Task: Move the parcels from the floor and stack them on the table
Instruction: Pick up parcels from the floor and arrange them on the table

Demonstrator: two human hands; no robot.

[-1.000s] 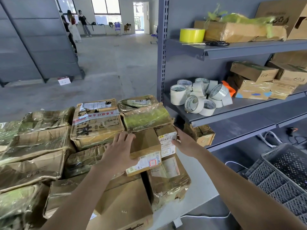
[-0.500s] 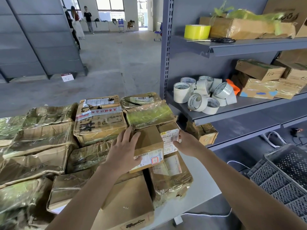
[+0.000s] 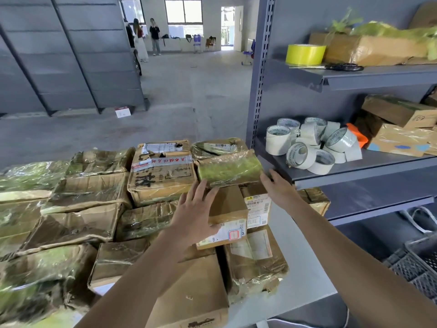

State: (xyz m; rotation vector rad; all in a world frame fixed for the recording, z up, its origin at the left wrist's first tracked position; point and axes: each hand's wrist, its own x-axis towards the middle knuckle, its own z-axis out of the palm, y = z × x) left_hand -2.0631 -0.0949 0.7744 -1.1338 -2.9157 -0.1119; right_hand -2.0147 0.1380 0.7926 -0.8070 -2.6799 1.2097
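Observation:
A small brown cardboard parcel (image 3: 230,209) with white labels lies on top of the stacked parcels on the white table (image 3: 302,275). My left hand (image 3: 195,214) rests flat on its left part, fingers straight and spread. My right hand (image 3: 277,188) is at the parcel's right far corner, fingers extended toward a tape-wrapped parcel (image 3: 229,170) just behind. Several taped cardboard parcels fill the table to the left.
A grey metal shelf unit (image 3: 354,166) stands at the right with rolls of tape (image 3: 309,145), a yellow tape roll (image 3: 305,54), scissors and more boxes. A grey plastic crate (image 3: 416,268) sits at bottom right. People stand far back on the concrete floor.
Both hands have slid forward over the small parcel toward the tape-wrapped parcel behind it; the left hand's fingers have straightened and spread. The small parcel stays on the stack.

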